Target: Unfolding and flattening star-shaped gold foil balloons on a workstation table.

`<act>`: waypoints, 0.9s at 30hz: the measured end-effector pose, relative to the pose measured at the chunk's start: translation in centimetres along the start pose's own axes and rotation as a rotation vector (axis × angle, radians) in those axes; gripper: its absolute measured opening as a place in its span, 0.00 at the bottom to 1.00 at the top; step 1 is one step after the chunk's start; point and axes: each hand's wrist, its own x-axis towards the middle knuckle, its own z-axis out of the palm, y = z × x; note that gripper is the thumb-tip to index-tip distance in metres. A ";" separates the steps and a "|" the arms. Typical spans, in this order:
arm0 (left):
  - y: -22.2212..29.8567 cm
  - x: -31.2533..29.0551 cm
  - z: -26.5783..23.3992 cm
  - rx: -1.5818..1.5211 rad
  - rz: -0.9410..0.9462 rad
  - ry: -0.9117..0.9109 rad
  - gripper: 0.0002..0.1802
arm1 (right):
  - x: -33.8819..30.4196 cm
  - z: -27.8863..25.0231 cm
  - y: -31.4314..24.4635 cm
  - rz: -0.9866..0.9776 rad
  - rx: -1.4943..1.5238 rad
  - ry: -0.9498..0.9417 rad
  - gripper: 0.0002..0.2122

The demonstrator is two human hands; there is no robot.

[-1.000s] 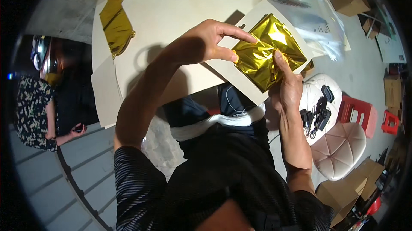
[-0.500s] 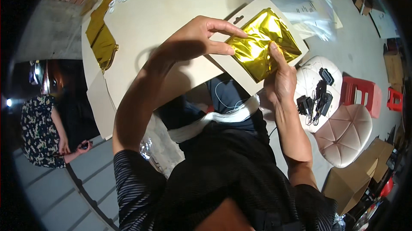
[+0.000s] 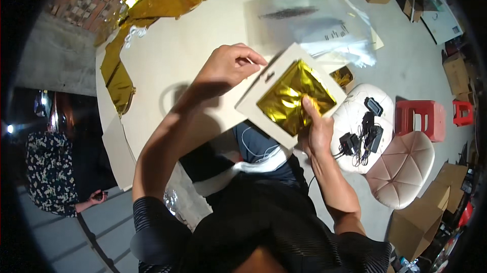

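Observation:
My right hand [image 3: 319, 133] grips a flat pale cardboard package [image 3: 251, 98] from its lower right, thumb pressed on the front. Shiny folded gold foil [image 3: 284, 93] shows within the pale border, and a hang slot [image 3: 270, 76] is cut near one edge. The package is tilted over the table's near edge, above my lap. My left hand [image 3: 231, 65] is by the package's upper left edge, its fingers curled and the thumb near the index fingertip. Anything between those fingertips is too small to make out.
Gold foil sheets [image 3: 165, 2] lie along the pale table's [image 3: 172, 47] far left, beside a white string bundle [image 3: 134, 34]. Clear plastic bags [image 3: 309, 24] rest at the back right. Black adapters [image 3: 373, 138] sit on a white padded seat [image 3: 360, 103]. Another person [image 3: 53, 171] is at left.
The package has moved nearer and slightly left with my right hand. My left hand has come off the foil, its fingers drawing closer together. More of the table's far side shows.

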 end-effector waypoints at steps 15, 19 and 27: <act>-0.3 10.0 4.2 0.825 0.393 0.092 0.13 | -0.3 -5.1 1.1 -0.053 -0.061 0.010 0.21; -0.2 9.7 3.9 0.803 0.408 0.147 0.12 | -0.2 -5.2 1.1 -0.020 -0.075 -0.017 0.22; 0.0 10.0 4.2 0.951 0.444 0.148 0.09 | -0.7 -4.4 0.0 -0.017 -0.146 -0.016 0.20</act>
